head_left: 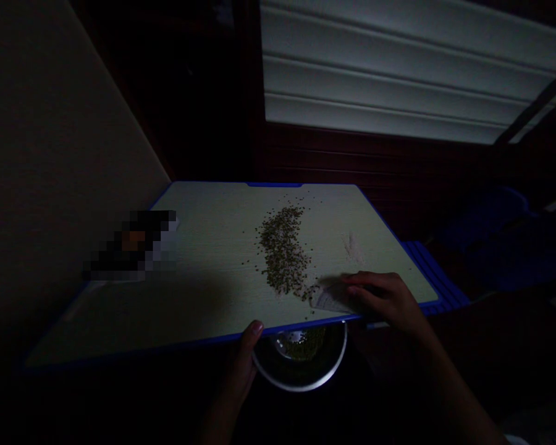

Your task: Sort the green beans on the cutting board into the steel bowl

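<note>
**Right hand on a card beside the seeds, left hand holding a bowl under the table edge**

I see my right hand (389,300) lying low on the table (204,278) at about 4 o'clock of the board. Its fingers (359,279) are close together and curled down onto a pale card (327,300), pressing it flat against the surface; the thumb is hidden, so I cannot tell whether the card is pinched. The card's free edge points toward 9 o'clock and touches the near end of the pile of small greenish seeds (282,253), which stretches from the table's middle toward 5 o'clock, with loose grains scattered at 12 o'clock of it.

My left hand (243,364) is under the near edge at 6 o'clock, fingers wrapped around the rim of a metal bowl (301,361), thumb tip up against the blue border. The bowl sits just below the table edge, directly beneath the card, with some seeds already in it.

A faint pale smear (353,247) lies at 12 o'clock of my right hand.
</note>
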Demonstrator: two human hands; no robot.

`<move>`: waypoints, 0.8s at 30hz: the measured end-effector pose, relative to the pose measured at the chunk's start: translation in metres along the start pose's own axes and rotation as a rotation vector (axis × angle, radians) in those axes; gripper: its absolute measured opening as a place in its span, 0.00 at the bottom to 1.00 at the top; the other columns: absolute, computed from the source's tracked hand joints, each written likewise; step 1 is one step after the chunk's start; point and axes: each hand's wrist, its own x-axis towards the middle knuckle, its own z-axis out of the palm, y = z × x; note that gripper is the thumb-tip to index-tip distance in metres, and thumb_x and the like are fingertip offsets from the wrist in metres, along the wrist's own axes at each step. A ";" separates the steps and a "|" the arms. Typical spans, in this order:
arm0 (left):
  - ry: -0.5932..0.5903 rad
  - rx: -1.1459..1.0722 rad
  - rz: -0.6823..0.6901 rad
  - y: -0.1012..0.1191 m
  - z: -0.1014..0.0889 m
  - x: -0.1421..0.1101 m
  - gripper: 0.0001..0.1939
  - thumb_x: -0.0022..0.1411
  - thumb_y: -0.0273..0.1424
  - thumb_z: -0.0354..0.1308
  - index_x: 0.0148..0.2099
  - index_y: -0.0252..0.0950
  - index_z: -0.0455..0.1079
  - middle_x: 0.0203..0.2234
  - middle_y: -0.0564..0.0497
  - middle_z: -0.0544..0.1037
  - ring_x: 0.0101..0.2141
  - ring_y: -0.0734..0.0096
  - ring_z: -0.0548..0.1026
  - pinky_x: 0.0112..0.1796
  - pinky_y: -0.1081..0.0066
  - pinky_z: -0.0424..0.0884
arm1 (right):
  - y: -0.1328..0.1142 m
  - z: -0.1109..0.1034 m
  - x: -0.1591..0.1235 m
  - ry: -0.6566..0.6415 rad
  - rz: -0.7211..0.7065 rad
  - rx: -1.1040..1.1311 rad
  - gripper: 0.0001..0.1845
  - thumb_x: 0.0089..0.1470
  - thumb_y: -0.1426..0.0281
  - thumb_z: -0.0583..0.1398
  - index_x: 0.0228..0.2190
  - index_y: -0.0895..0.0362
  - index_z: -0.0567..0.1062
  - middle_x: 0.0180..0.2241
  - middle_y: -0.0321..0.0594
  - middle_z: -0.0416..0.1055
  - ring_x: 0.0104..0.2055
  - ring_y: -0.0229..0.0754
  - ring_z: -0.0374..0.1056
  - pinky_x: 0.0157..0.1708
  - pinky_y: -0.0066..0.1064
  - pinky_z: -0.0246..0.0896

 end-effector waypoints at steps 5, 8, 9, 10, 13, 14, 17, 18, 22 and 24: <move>-0.029 0.028 0.025 -0.001 0.000 0.001 0.19 0.45 0.43 0.75 0.34 0.35 0.80 0.31 0.44 0.88 0.49 0.39 0.82 0.57 0.49 0.72 | -0.003 0.002 0.003 -0.072 -0.043 -0.013 0.12 0.61 0.62 0.65 0.44 0.49 0.85 0.43 0.40 0.84 0.42 0.44 0.81 0.40 0.32 0.76; -0.007 0.022 0.019 -0.001 -0.001 0.002 0.19 0.46 0.43 0.75 0.36 0.35 0.81 0.32 0.45 0.88 0.49 0.41 0.82 0.57 0.50 0.72 | -0.004 0.002 0.004 -0.103 -0.046 0.026 0.12 0.62 0.63 0.65 0.44 0.50 0.85 0.43 0.40 0.84 0.41 0.43 0.81 0.40 0.30 0.75; -0.007 0.025 0.021 -0.002 -0.001 0.003 0.20 0.46 0.43 0.75 0.36 0.35 0.81 0.32 0.45 0.88 0.49 0.41 0.82 0.57 0.50 0.72 | -0.004 0.002 0.004 -0.102 -0.045 0.030 0.12 0.62 0.63 0.65 0.44 0.50 0.85 0.43 0.40 0.84 0.41 0.43 0.80 0.40 0.30 0.75; -0.011 0.029 0.024 -0.002 -0.002 0.003 0.20 0.45 0.43 0.75 0.36 0.35 0.81 0.32 0.44 0.88 0.48 0.41 0.82 0.56 0.49 0.72 | -0.003 0.003 0.004 -0.096 -0.048 0.029 0.11 0.62 0.63 0.65 0.44 0.50 0.85 0.43 0.40 0.84 0.41 0.43 0.80 0.41 0.30 0.75; 0.002 0.048 0.016 -0.003 -0.003 0.004 0.20 0.44 0.44 0.75 0.35 0.35 0.80 0.32 0.44 0.88 0.47 0.39 0.83 0.55 0.48 0.73 | -0.002 0.004 0.003 -0.102 -0.086 0.016 0.11 0.62 0.64 0.65 0.44 0.50 0.85 0.41 0.40 0.84 0.40 0.42 0.80 0.40 0.30 0.74; 0.003 0.056 0.011 -0.003 -0.003 0.004 0.20 0.44 0.44 0.75 0.35 0.35 0.80 0.32 0.44 0.88 0.47 0.39 0.83 0.55 0.48 0.73 | -0.002 0.004 0.003 -0.106 -0.103 0.017 0.11 0.62 0.64 0.65 0.44 0.50 0.85 0.41 0.40 0.84 0.39 0.42 0.80 0.39 0.30 0.74; -0.017 0.067 0.005 -0.003 -0.003 0.003 0.20 0.45 0.45 0.74 0.35 0.35 0.81 0.33 0.44 0.88 0.47 0.40 0.83 0.54 0.48 0.74 | -0.003 0.005 0.003 -0.125 -0.137 0.030 0.11 0.62 0.65 0.66 0.45 0.50 0.85 0.41 0.40 0.84 0.40 0.41 0.79 0.39 0.29 0.74; -0.028 0.066 0.006 -0.003 -0.003 0.003 0.20 0.45 0.45 0.74 0.35 0.35 0.81 0.33 0.44 0.88 0.47 0.40 0.83 0.54 0.48 0.74 | -0.003 0.005 0.004 -0.135 -0.144 0.038 0.10 0.62 0.65 0.66 0.45 0.50 0.85 0.41 0.40 0.84 0.40 0.41 0.79 0.39 0.29 0.74; -0.011 0.042 0.009 -0.003 -0.003 0.005 0.21 0.45 0.44 0.75 0.37 0.35 0.81 0.35 0.43 0.88 0.48 0.40 0.83 0.55 0.48 0.74 | -0.003 0.005 0.004 -0.168 -0.182 0.072 0.10 0.61 0.68 0.67 0.45 0.47 0.84 0.38 0.36 0.83 0.38 0.39 0.78 0.38 0.29 0.74; -0.028 0.042 0.010 -0.003 -0.003 0.006 0.22 0.44 0.45 0.75 0.37 0.34 0.81 0.35 0.43 0.88 0.49 0.39 0.82 0.55 0.48 0.73 | -0.001 0.004 0.004 -0.153 -0.198 0.079 0.11 0.61 0.68 0.67 0.45 0.46 0.84 0.38 0.36 0.83 0.38 0.39 0.78 0.38 0.30 0.74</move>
